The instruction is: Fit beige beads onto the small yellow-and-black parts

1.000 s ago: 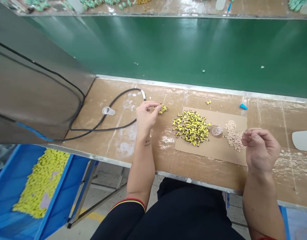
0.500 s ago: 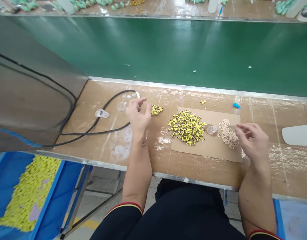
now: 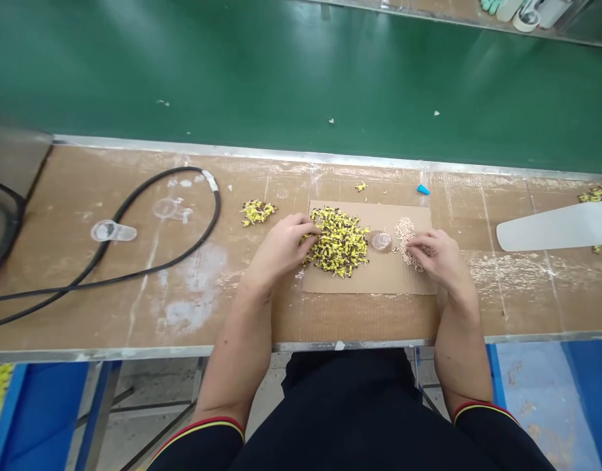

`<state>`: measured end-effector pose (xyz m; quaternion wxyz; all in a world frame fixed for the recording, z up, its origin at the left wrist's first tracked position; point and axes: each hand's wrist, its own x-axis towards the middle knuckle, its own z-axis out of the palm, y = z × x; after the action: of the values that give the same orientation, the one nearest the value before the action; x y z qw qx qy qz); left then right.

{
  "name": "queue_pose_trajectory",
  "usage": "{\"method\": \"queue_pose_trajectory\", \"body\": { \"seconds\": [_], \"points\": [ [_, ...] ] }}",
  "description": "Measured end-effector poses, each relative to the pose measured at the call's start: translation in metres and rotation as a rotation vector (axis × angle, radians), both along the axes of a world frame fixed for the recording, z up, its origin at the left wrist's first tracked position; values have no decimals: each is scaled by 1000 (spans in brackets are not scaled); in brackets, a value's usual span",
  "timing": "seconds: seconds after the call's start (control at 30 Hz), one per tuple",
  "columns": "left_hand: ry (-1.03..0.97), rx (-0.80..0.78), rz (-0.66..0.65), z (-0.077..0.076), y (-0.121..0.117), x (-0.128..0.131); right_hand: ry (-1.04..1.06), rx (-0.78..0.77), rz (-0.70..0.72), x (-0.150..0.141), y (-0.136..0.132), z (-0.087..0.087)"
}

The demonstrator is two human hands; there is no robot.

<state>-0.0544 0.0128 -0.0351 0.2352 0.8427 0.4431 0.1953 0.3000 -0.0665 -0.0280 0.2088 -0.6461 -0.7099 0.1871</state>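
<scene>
My left hand [image 3: 285,245] is at the left edge of a pile of small yellow-and-black pieces [image 3: 340,242], its thumb and forefinger drawn together against the pile. Whatever it pinches is too small to make out. At the pile of tiny beige rings [image 3: 404,229], my right hand [image 3: 438,255] has its fingertips pinched together and covers part of the rings. What lies between those fingertips is hidden. Between the two piles stands a small clear plastic cup [image 3: 381,241]. Both piles and the cup rest on a flat cardboard sheet [image 3: 369,282].
A smaller cluster of yellow-and-black pieces [image 3: 257,212] lies left of the sheet. Further left are a black cable [image 3: 134,275] and a clear plastic scoop-shaped item [image 3: 113,231]. A blue cap [image 3: 423,189] sits behind the sheet. A white tapered object [image 3: 555,226] lies right. Beyond runs a green belt [image 3: 261,85].
Both hands have come down from above the table to the piles, the left to the yellow-and-black pieces, the right to the beige rings. Their fingers have closed. The view has turned right and downward.
</scene>
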Motion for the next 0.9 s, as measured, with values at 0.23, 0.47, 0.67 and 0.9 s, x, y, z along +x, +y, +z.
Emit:
{"method": "queue_pose_trajectory", "body": {
  "seconds": [0.23,0.47,0.67,0.9],
  "points": [
    [-20,33,75,2,0,4,-2,-3,-2,-2,0,2],
    [-91,62,129,6,-1,8,-1,-20,24,-3,1,1],
    [-99,54,176,11,3,-10,45,17,22,-2,1,8],
    [30,-55,54,8,8,-25,86,26,-44,-3,1,10]
  ]
}}
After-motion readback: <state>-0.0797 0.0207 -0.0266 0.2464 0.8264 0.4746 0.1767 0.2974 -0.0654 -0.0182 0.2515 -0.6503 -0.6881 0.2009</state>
